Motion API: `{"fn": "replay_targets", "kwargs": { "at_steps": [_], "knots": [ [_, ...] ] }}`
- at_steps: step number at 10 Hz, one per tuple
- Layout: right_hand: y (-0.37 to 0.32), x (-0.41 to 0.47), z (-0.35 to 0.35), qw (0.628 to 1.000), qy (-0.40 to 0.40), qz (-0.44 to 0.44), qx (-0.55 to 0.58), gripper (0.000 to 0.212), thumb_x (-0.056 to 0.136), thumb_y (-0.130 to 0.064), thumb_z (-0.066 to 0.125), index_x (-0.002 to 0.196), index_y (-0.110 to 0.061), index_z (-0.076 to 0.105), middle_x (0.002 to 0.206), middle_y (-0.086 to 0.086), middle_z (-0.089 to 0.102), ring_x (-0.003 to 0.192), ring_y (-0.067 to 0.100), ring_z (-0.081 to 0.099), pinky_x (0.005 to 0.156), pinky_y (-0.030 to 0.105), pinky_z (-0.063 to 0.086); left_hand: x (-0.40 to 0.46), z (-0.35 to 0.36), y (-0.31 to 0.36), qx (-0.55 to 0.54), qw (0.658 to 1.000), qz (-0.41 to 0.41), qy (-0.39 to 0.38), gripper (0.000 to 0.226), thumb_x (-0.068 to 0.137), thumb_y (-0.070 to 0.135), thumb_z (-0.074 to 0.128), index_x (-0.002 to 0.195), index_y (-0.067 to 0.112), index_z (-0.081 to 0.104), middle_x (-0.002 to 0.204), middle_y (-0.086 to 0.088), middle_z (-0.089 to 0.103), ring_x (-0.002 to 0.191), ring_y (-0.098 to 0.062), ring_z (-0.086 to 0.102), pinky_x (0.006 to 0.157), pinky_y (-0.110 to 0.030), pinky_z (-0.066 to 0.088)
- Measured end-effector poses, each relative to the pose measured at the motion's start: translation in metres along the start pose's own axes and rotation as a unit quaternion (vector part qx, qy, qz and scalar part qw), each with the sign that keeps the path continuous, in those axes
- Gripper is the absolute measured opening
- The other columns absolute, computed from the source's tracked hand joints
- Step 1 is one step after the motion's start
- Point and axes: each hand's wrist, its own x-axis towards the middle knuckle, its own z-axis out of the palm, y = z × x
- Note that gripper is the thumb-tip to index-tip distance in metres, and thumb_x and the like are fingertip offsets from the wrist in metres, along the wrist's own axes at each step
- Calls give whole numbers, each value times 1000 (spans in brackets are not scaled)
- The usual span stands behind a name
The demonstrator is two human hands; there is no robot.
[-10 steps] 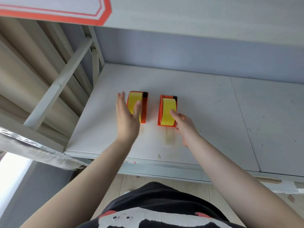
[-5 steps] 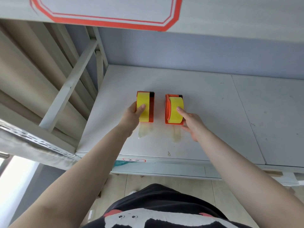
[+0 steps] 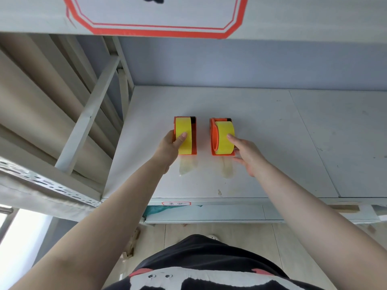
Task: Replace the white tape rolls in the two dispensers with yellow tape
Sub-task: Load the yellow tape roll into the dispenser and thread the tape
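Two orange tape dispensers stand side by side on a white shelf [image 3: 272, 143], each holding a yellow tape roll. My left hand [image 3: 169, 150] grips the left dispenser [image 3: 194, 143] from its left side, thumb on the yellow roll [image 3: 184, 130]. My right hand [image 3: 247, 155] holds the right dispenser [image 3: 213, 137] from its right side, forefinger resting on its yellow roll [image 3: 225, 132]. A clear strip of tape trails toward me from each dispenser, the left strip [image 3: 187, 165] and the right strip [image 3: 227, 167] both lying flat on the shelf. No white rolls are in view.
A grey back wall closes the shelf. An upper shelf edge with a red-bordered label [image 3: 155, 15] hangs overhead. Slanted metal braces [image 3: 88, 116] stand at the left. The shelf's front edge carries a small label [image 3: 176, 203]. A floor lies below.
My left hand went from open and raised beside the left dispenser to gripping it. The view has tilted upward and closer. The right hand stayed on the right dispenser.
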Motion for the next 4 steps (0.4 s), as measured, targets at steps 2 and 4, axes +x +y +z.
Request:
{"fn": "replay_targets", "kwargs": {
  "at_steps": [2, 4],
  "knots": [
    [3, -9, -2, 998, 47, -27, 17, 71, 82, -52, 64, 127, 2, 53, 132, 22, 56, 125, 31, 51, 107, 46, 41, -9, -8, 1, -5, 999, -7, 46, 66, 95, 45, 48, 151, 18, 24, 155, -13, 31, 141, -28, 31, 105, -38, 30],
    [3, -31, 2, 985, 141, -94, 29, 65, 88, -47, 58, 131, 1, 50, 134, 22, 54, 125, 33, 49, 107, 51, 39, -38, -23, -2, 24, 991, 31, 128, 56, 96, 47, 43, 145, 22, 34, 152, -7, 36, 138, -29, 36, 105, -38, 32]
  ]
}}
